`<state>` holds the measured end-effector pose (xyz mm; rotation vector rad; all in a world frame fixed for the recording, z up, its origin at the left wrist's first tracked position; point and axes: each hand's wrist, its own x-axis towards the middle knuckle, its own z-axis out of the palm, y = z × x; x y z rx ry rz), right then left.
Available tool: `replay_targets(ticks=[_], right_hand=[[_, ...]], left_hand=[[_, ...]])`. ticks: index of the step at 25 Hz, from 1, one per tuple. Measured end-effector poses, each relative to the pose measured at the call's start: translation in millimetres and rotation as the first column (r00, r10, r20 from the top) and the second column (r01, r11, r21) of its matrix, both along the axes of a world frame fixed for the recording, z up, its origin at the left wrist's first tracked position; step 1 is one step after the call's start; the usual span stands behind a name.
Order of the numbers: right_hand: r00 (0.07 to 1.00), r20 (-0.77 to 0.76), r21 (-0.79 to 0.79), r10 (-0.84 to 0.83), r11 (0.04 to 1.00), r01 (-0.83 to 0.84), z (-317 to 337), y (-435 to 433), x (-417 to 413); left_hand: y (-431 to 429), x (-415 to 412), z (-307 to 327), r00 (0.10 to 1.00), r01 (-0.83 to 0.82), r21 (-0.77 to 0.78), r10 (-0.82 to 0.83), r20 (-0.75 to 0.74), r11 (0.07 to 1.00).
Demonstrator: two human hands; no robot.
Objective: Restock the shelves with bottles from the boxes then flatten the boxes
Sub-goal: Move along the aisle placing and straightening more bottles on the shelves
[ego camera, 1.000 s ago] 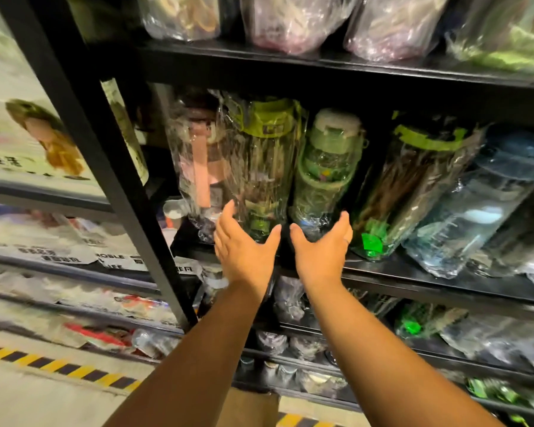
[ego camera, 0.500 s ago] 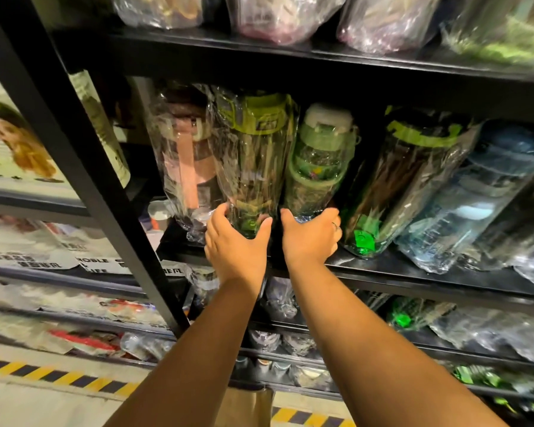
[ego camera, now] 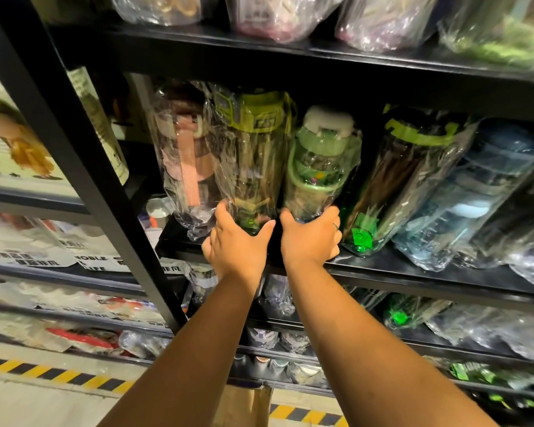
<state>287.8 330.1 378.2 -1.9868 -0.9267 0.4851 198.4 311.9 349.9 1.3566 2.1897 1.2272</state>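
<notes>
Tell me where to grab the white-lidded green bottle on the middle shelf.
I'd grip the white-lidded green bottle at its base, from the front, as the right hand does. The lime-lidded bottle and the leaning dark bottle flank it closely; only the base is open at the shelf edge.

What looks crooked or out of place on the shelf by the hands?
The dark bottle and blue bottle on the right lean hard, tops tipped right, while the olive-capped bottle in the left hand and green bottle in the right hand stand straighter. The wide lens may exaggerate this. Nothing looks spilled or broken.
</notes>
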Motion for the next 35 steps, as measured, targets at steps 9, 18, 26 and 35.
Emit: replay_targets(ticks=[9,18,26,35], right_hand=[[0.995,0.004,0.085,0.102,0.991,-0.102,-6,-24,8],[0.925,0.11,0.323,0.363,0.867,-0.378,-53,-118,25],[0.874,-0.169,-0.093,0.456,0.875,-0.474,-163,-122,24],[0.823,-0.388,-0.168,0.415,0.846,-0.506,-256,-50,-37]], left_hand=[[-3,0,-5,1.0,0.025,0.043,-0.024,-0.017,0.999],[-77,-33,-44,0.968,0.225,0.259,-0.247,0.055,0.939],[-100,-54,-134,0.92,0.175,-0.166,-0.102,0.378,0.97],[-41,-77,-213,0.942,0.042,-0.294,0.06,0.33,0.955]])
